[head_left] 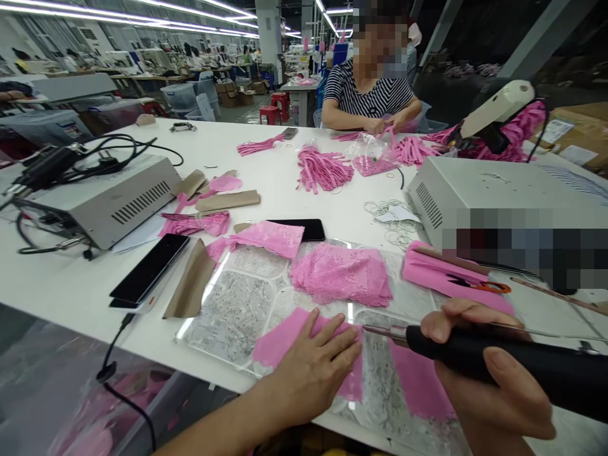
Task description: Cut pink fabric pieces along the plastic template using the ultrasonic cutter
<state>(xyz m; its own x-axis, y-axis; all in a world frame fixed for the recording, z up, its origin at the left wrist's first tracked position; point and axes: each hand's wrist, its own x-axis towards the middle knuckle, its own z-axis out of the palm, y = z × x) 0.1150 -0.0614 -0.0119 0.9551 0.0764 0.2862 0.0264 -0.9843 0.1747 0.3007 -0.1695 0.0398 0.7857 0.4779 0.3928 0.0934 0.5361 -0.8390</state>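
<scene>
My left hand lies flat, fingers stretched, pressing a pink fabric piece onto a clear-covered grey patterned board. In my right hand is a black handheld tool with a pointed metal tip. Its tip points left and is at the fabric's right edge, near my left fingertips; I cannot tell whether it touches. Another flat pink piece lies below the tool, partly hidden by my right hand. A stack of pink lace pieces sits behind my left hand, with a loose lace piece beside it.
Grey metal boxes flank the board. A black phone and brown card strips lie left. Orange-handled scissors rest on a pink bundle at right. Across the table, a person handles pink strips.
</scene>
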